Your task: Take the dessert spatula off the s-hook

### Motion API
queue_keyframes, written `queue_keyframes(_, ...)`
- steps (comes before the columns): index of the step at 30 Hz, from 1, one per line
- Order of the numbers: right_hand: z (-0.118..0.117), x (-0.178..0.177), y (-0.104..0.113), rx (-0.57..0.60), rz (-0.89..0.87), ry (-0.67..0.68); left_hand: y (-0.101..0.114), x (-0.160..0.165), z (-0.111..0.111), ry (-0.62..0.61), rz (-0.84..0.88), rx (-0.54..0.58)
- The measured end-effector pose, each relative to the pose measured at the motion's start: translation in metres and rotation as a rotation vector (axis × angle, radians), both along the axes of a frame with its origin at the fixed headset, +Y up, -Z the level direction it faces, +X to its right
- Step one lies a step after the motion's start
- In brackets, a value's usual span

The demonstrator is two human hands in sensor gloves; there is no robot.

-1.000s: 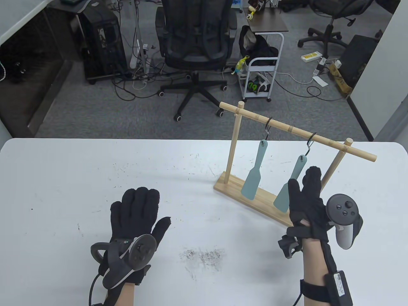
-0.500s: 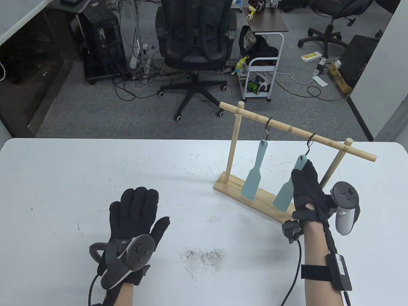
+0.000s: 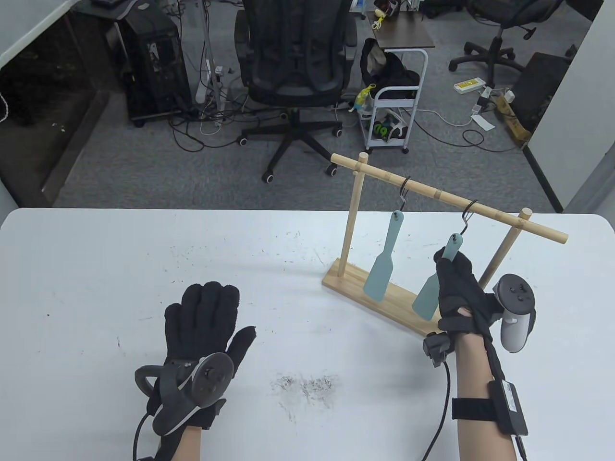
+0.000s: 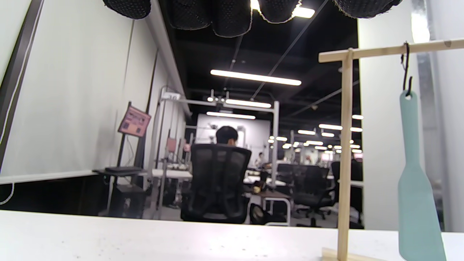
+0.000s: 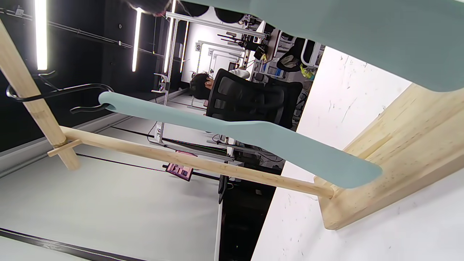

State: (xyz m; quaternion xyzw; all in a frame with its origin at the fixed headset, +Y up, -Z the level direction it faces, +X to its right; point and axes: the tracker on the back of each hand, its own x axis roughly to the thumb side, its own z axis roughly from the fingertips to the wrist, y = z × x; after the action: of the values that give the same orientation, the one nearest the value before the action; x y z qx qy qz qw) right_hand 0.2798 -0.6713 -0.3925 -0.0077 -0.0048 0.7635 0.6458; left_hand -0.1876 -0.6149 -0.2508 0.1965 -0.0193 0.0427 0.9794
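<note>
here, from above, my right hand (image 3: 459,288) grips the handle of the right-hand dessert spatula (image 3: 435,283), hanging on its s-hook (image 3: 467,216) from the wooden rack (image 3: 384,295); my left hand (image 3: 204,317) lies flat, fingers spread, on the table (image 3: 144,269). left wrist view: the other spatula (image 4: 417,188) (untouched). right wrist view: the gripped blade fills the top.
</note>
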Motion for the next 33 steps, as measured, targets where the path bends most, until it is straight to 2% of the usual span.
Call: queue_keyframes(33, 0.026, -0.012, 0.032, 0.011, 0.060, 0.043, 0.001, 0.000, 0.000, -0.003, 0.003, -0.001)
